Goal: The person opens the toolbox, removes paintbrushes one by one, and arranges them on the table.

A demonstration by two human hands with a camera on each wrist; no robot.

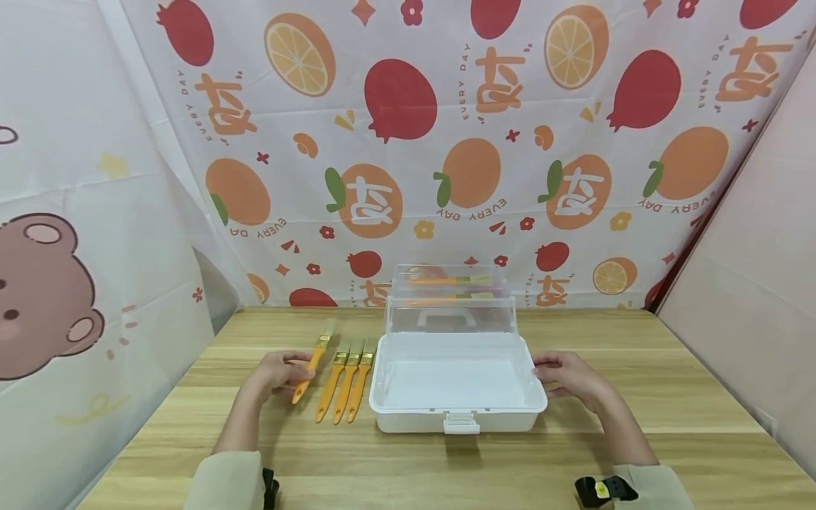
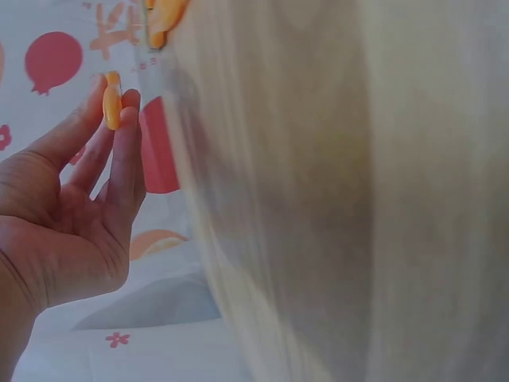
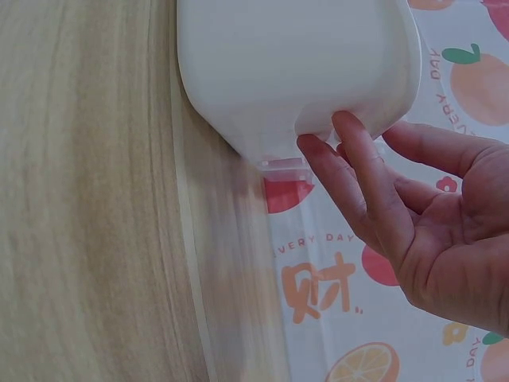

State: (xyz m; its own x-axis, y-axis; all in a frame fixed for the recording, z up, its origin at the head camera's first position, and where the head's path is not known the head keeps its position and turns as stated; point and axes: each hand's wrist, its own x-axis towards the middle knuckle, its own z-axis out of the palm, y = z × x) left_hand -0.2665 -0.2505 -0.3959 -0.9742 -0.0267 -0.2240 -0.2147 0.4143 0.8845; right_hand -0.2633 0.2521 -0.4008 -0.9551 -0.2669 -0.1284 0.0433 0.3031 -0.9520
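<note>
Between thumb and fingers, my left hand (image 1: 278, 373) pinches a paintbrush (image 1: 315, 363) with an orange handle, its pale bristles pointing away from me. The left wrist view shows the end of that handle (image 2: 112, 107) at the fingertips. Just to the right, three similar paintbrushes (image 1: 346, 389) lie side by side on the table, bristles toward the back. A white plastic box (image 1: 408, 422) stands beside them, its clear lid (image 1: 452, 315) raised at the back. My right hand (image 1: 571, 380) touches the box's right side, with fairly straight fingertips (image 3: 350, 123) against the wall.
The wooden table (image 1: 650, 397) extends to both sides of the box. A fruit-print cloth (image 1: 440, 142) hangs behind it, and a bear-print cloth (image 1: 127, 248) hangs on the left. A latch (image 1: 461, 423) sits on the box's front. Orange brush shapes show through the lid.
</note>
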